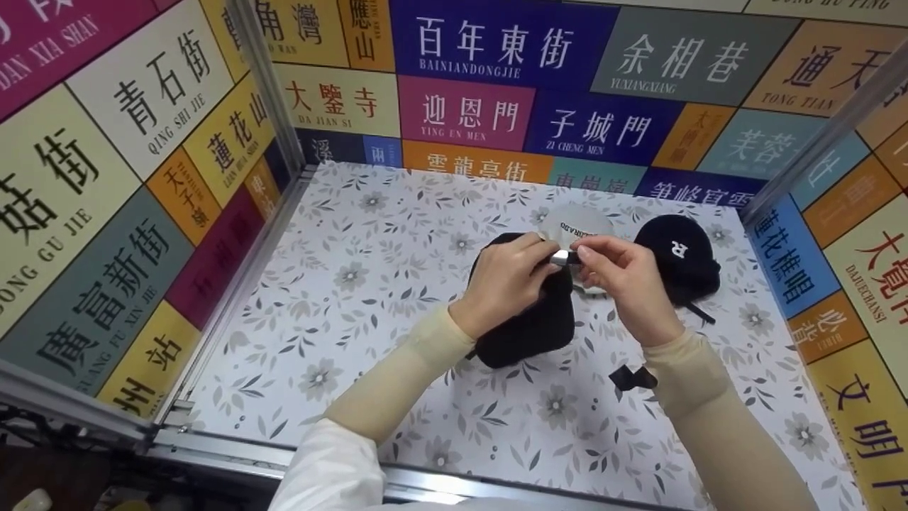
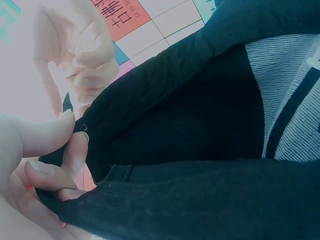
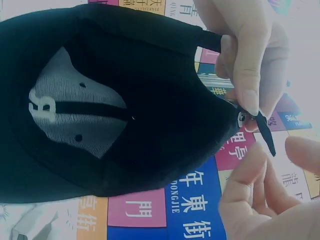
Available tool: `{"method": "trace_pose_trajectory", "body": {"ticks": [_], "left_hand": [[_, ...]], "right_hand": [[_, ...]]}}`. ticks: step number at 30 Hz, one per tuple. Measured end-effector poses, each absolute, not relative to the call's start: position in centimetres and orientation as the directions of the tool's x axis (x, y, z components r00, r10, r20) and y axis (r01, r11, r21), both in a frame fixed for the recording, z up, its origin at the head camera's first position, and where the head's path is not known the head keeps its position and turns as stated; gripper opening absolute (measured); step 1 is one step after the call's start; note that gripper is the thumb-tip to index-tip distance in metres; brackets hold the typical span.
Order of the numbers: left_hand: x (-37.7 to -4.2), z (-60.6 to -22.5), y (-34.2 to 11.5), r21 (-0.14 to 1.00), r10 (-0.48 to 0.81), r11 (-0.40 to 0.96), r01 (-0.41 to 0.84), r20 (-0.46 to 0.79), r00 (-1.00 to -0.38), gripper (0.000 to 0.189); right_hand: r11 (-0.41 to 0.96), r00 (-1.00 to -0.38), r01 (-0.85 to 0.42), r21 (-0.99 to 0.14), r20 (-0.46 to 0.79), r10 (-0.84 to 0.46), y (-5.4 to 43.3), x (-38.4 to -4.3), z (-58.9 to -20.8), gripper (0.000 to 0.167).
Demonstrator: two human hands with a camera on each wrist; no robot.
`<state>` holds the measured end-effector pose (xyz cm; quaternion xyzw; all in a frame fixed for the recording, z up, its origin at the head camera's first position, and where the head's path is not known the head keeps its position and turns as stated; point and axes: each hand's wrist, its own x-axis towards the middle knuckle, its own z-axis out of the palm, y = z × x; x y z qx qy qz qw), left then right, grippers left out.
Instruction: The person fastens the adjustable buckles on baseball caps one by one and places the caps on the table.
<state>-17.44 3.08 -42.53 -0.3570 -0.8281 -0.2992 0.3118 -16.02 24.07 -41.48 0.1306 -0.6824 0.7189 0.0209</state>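
A black cap (image 1: 528, 323) is held up with its hollow side toward the wrist cameras; striped lining (image 3: 95, 117) shows inside its front. My left hand (image 1: 507, 280) pinches the cap's back strap at a small metal buckle (image 3: 242, 117), thumb against forefinger. From the buckle, the loose strap end (image 3: 267, 137) sticks out. Close beside that end is my right hand (image 3: 255, 195), its thumb and forefinger apart on either side of the strap tip. In the left wrist view the right hand (image 2: 82, 55) appears behind the strap, its fingers bent.
Behind the held cap lies a pale cap (image 1: 578, 220) with dark lettering, partly hidden. To its right rests another black cap (image 1: 677, 255) with a white letter. All are over a flower-patterned table (image 1: 355, 312), with printed panels (image 1: 468, 113) and metal rails around it.
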Motion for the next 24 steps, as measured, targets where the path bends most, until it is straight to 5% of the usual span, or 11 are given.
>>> {"method": "trace_pose_trajectory", "body": {"ticks": [24], "left_hand": [[-17.12,-43.01,3.51,0.257,0.415,0.556,0.79,0.738,-0.532,0.016]], "right_hand": [[-0.015,-0.973,-0.197,-0.98,0.198,-0.117,23.51,-15.61,-42.19,0.029]]}}
